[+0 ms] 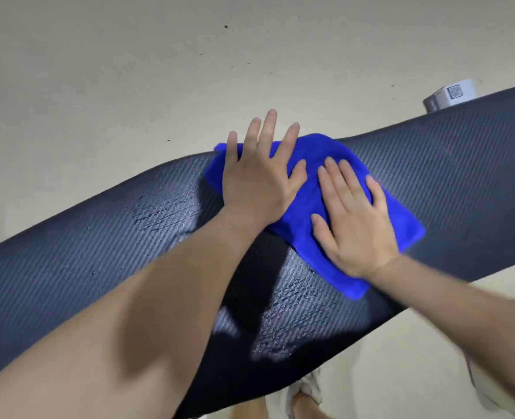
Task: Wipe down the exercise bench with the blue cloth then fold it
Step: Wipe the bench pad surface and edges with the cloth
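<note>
The black ribbed exercise bench [446, 176] runs across the view from lower left to upper right. A bright blue cloth [307, 189] lies spread on its middle, with its far edge hanging slightly over the bench's back edge. My left hand [259, 179] presses flat on the cloth's left part, fingers spread and reaching past the far edge. My right hand [353, 216] lies flat on the cloth's right part, fingers apart. Neither hand grips the cloth. Wet streaks [165, 210] show on the bench left of the cloth and below it.
A beige floor [129, 71] surrounds the bench, with a few dark specks on it. A small white box [452, 95] with a printed code sits on the floor behind the bench at the upper right. My feet [301, 403] show at the bottom edge.
</note>
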`<state>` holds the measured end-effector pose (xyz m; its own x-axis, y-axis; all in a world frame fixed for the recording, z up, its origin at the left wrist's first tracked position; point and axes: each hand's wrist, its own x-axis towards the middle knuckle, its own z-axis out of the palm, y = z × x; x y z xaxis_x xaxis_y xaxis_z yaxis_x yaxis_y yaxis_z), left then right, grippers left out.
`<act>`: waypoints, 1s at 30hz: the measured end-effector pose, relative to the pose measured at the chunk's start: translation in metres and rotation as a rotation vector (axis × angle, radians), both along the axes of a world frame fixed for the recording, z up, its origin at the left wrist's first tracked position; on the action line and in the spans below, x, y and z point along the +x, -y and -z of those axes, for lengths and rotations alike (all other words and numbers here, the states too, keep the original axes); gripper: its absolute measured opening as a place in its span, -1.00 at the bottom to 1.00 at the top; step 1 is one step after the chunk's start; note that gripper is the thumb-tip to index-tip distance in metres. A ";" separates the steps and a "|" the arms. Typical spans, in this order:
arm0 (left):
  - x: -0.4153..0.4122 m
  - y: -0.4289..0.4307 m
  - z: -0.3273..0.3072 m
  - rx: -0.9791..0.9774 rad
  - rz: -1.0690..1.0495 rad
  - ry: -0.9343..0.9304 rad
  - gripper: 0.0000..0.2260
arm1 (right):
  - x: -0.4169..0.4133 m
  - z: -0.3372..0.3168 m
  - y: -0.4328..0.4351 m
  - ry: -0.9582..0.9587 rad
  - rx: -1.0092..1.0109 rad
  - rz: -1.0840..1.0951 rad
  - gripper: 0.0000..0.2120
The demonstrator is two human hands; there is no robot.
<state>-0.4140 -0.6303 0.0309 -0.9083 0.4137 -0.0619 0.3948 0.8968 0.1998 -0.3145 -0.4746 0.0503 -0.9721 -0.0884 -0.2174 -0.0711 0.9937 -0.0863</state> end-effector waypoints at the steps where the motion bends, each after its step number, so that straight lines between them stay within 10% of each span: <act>1: 0.000 0.002 -0.001 -0.022 -0.007 0.020 -0.48 | -0.009 -0.001 -0.017 0.025 -0.004 -0.160 -0.37; 21: 0.126 0.016 -0.011 -0.161 -0.036 0.021 -0.48 | 0.067 -0.005 -0.070 0.084 0.015 -0.558 -0.42; 30: 0.035 0.004 0.003 -0.069 -0.085 -0.036 -0.48 | 0.015 0.004 -0.017 -0.065 -0.059 0.037 -0.43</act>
<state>-0.3792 -0.6343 0.0282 -0.9419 0.3314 -0.0540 0.3231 0.9383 0.1234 -0.2999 -0.4572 0.0462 -0.9868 -0.0629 -0.1495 -0.0416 0.9891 -0.1411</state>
